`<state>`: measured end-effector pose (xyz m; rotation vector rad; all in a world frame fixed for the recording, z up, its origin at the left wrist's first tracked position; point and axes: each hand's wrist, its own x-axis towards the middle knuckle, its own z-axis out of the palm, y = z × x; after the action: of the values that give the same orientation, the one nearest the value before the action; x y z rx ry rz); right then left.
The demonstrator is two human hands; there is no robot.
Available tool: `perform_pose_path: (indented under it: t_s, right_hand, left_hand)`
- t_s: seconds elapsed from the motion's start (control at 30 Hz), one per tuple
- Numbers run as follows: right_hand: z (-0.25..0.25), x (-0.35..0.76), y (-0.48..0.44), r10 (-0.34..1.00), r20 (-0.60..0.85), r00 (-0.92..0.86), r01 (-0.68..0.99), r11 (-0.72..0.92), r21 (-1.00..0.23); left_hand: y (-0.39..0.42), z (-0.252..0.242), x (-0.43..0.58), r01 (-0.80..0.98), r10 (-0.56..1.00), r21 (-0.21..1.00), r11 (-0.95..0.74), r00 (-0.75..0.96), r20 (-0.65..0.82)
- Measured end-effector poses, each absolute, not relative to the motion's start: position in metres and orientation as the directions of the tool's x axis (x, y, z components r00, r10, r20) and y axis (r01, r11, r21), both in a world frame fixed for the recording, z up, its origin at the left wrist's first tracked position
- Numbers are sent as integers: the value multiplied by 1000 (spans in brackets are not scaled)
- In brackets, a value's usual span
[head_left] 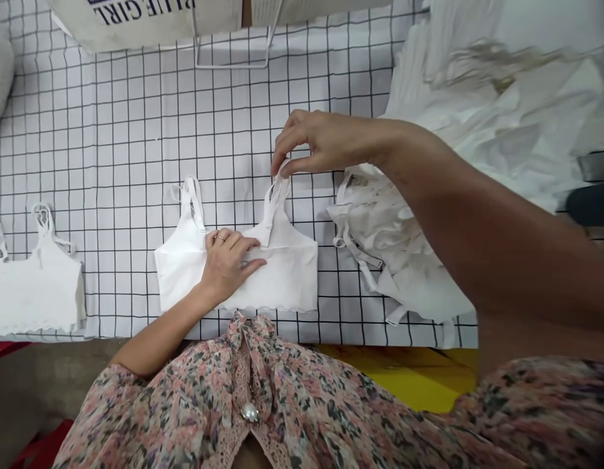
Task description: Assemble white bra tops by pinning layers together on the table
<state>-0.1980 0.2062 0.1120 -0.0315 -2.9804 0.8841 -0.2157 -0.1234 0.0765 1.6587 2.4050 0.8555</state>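
Observation:
A white bra (pixel 287 280) with thin straps lies flat on the checked tablecloth (pixel 233 130) in front of me. Across its middle rests my left hand (pixel 230 260), fingers stretched out on the fabric, a ring on one finger. My right hand (pixel 299 143) pinches the top of the bra's right strap (pixel 277 195) between thumb and fingers, drawing it up from the cup. The left strap (pixel 191 198) lies loose in a loop.
To the right, a loose heap of white bras (pixel 394 228) lies before a larger white pile (pixel 502 111). Another white bra (pixel 38 286) lies at the left. A printed carton (pixel 159 26) and a white wire stand (pixel 230 66) are at the back. The table's front edge is near my body.

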Motion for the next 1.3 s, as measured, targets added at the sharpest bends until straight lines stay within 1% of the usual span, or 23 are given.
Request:
perform_pose_path:
  t_s: [0.07,0.1,0.2,0.33,0.4,0.53,0.57,0.6,0.7,0.73,0.77,0.8,0.87,0.93,0.97,1.03,1.07,1.1,1.17,1.23,1.27,1.3]
  right_hand:
    - [129,-203,213,-72,-155,-985,36,799,-600]
    - [137,-204,215,-97,-212,-972,58,780,-623]
    - [155,-204,214,-89,-242,-966,104,723,-683]
    - [158,-208,213,-124,-285,-950,137,659,-740]
    - [151,-214,216,-129,-298,-946,138,673,-727]
    - [136,-223,219,-88,-315,-945,147,747,-648]
    - [134,-221,214,-61,-302,-951,145,776,-614]
    - [133,-215,206,-20,-259,-966,136,811,-569]
    - [132,-175,155,114,-11,-993,108,897,-429]
    - [132,-156,130,136,55,-989,101,904,-415]
    - [131,-136,103,138,77,-987,93,900,-426]
    - [128,-116,75,138,81,-987,88,892,-443]
    - [119,-79,25,97,0,-995,86,886,-456]
    - [103,-52,-6,115,-103,-988,149,884,-444]
    - [96,-41,-12,146,-131,-981,189,883,-429]
    - [86,-24,-6,209,-120,-971,240,882,-405]
    - [86,-17,5,243,-74,-967,252,883,-397]
    - [88,-10,21,284,-4,-959,263,882,-391]
    - [100,-1,62,403,197,-894,307,870,-386]
    - [115,1,111,547,394,-739,402,827,-393]
    - [122,-1,137,603,444,-663,458,796,-396]
    - [128,-4,161,638,449,-626,506,770,-390]
  left_hand:
    - [-123,76,-216,834,884,494,246,-402,239]
    - [-123,76,-216,832,886,496,250,-404,230]
    - [-123,75,-217,822,888,504,265,-412,205]
    - [-125,74,-218,830,882,503,239,-403,244]
    - [-125,72,-219,834,882,500,234,-399,253]
    - [-123,69,-222,835,888,487,257,-402,222]
    - [-123,70,-222,835,888,485,258,-403,222]
    - [-123,73,-222,837,886,487,250,-400,233]
    - [-132,91,-219,858,884,479,185,-358,300]
    - [-138,98,-217,871,885,462,170,-340,317]
    - [-148,105,-215,884,889,437,167,-327,321]
    - [-159,110,-212,895,895,407,181,-322,310]
    - [-187,112,-210,905,905,349,243,-341,253]
    - [-216,102,-211,895,903,308,323,-389,185]
    - [-229,95,-214,886,897,296,356,-413,157]
    - [-248,80,-221,863,875,286,416,-465,132]
    - [-254,75,-225,855,867,293,427,-480,136]
    - [-257,72,-229,850,859,304,430,-489,150]
    - [-256,73,-234,847,842,334,414,-496,212]
    - [-248,82,-236,852,817,354,385,-494,298]
    - [-242,88,-236,861,806,357,362,-482,345]
    - [-235,94,-236,875,797,353,332,-461,391]
